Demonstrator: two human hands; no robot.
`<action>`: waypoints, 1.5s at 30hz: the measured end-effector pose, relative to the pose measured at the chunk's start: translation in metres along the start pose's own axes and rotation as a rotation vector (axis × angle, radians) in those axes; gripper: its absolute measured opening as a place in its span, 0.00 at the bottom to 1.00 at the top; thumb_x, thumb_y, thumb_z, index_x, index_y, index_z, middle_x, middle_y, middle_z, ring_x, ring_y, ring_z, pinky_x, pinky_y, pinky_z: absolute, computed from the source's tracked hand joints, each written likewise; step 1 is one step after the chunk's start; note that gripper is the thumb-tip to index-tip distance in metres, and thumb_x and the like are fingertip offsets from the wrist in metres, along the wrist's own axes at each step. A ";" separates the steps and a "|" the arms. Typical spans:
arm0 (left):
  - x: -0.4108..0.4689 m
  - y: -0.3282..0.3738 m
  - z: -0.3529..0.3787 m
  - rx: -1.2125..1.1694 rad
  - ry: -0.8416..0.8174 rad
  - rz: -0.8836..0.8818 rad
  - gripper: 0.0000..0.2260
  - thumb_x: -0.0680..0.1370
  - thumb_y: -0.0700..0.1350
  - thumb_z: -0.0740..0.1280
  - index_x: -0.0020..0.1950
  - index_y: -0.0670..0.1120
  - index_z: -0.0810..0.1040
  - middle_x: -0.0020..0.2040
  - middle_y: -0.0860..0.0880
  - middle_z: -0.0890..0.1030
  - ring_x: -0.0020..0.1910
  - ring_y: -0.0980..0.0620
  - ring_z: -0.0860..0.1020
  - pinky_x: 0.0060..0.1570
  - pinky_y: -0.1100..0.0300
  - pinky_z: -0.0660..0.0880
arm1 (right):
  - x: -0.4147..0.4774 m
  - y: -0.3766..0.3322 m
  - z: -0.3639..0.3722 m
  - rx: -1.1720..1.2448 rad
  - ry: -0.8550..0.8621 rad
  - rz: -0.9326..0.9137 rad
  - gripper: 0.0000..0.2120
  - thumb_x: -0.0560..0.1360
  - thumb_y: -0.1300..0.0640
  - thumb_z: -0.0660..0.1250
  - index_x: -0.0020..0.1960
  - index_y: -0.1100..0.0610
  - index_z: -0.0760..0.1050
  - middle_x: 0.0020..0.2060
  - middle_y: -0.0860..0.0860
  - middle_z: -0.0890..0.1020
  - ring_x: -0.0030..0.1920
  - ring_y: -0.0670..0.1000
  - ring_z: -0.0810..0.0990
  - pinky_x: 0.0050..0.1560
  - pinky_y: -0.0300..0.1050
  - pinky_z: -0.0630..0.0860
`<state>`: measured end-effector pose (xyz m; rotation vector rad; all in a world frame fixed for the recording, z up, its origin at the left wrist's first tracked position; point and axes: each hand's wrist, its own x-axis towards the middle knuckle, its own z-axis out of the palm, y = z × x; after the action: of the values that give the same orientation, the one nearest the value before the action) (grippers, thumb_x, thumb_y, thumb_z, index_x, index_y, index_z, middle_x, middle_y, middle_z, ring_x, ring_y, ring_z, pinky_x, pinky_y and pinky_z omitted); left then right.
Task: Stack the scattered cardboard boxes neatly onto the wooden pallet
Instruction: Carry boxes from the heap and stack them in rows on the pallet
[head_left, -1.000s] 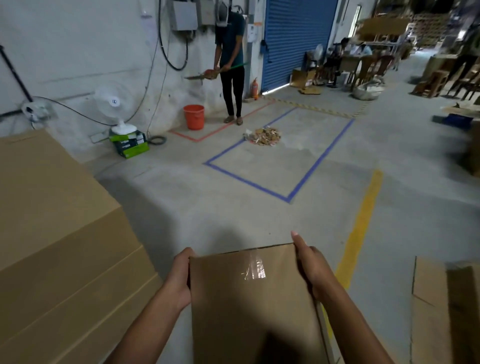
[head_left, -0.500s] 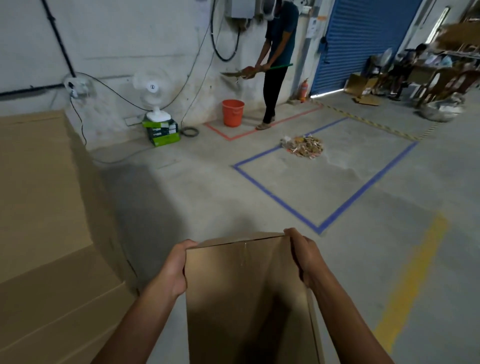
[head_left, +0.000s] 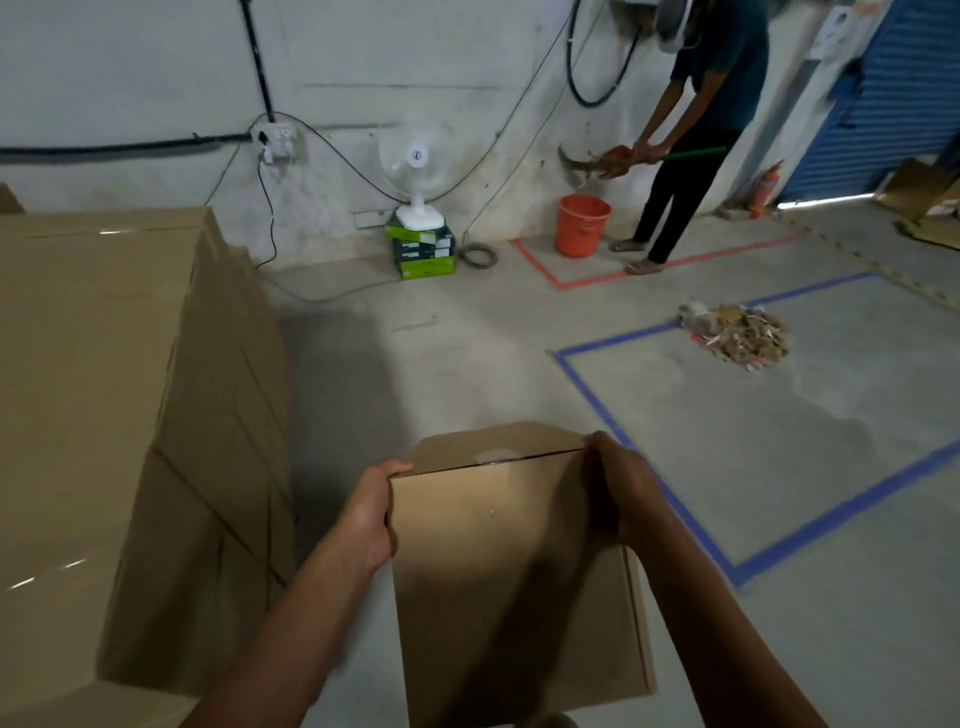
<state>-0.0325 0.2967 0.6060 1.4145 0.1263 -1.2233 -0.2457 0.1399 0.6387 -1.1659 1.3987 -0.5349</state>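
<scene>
Ahead of me a white fan (head_left: 413, 166) stood on green boxes (head_left: 422, 249) by the wall; beside an orange bucket (head_left: 582, 226) a person (head_left: 711, 104) held a broom (head_left: 597, 162), near a litter pile (head_left: 743, 338).

We note the held box (head_left: 514, 566) is matt brown cardboard with a glossy tape strip (head_left: 496, 456). The stacked boxes (head_left: 130, 415) show matching matt cardboard. Floor (head_left: 467, 353): smooth grey concrete. Bucket (head_left: 582, 224): orange plastic.

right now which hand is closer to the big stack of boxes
Left. The left hand grips the carried box on its edge toward the stack of boxes; the right hand grips the opposite edge, farther away.
</scene>
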 end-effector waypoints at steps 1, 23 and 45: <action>0.013 0.010 0.006 0.000 0.011 0.003 0.13 0.79 0.46 0.62 0.37 0.43 0.79 0.29 0.44 0.80 0.25 0.47 0.78 0.34 0.58 0.72 | 0.017 -0.009 0.007 -0.017 -0.037 0.010 0.17 0.80 0.47 0.64 0.42 0.59 0.76 0.38 0.58 0.78 0.38 0.57 0.75 0.44 0.49 0.72; 0.259 0.258 0.129 -0.369 0.240 0.432 0.12 0.78 0.38 0.59 0.58 0.44 0.78 0.44 0.44 0.82 0.40 0.46 0.79 0.39 0.55 0.74 | 0.412 -0.273 0.157 -0.366 -0.677 0.109 0.28 0.73 0.35 0.71 0.71 0.37 0.69 0.66 0.52 0.76 0.62 0.64 0.74 0.60 0.82 0.63; 0.489 0.605 0.009 -0.341 0.511 0.810 0.33 0.70 0.48 0.70 0.76 0.54 0.69 0.67 0.49 0.77 0.63 0.45 0.77 0.54 0.51 0.75 | 0.621 -0.549 0.567 -0.373 -0.960 -0.177 0.26 0.75 0.41 0.71 0.71 0.41 0.70 0.66 0.48 0.74 0.67 0.59 0.72 0.58 0.82 0.68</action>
<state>0.5944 -0.1598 0.6648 1.2500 0.0902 -0.1543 0.5719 -0.4410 0.6944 -1.5589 0.5645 0.1977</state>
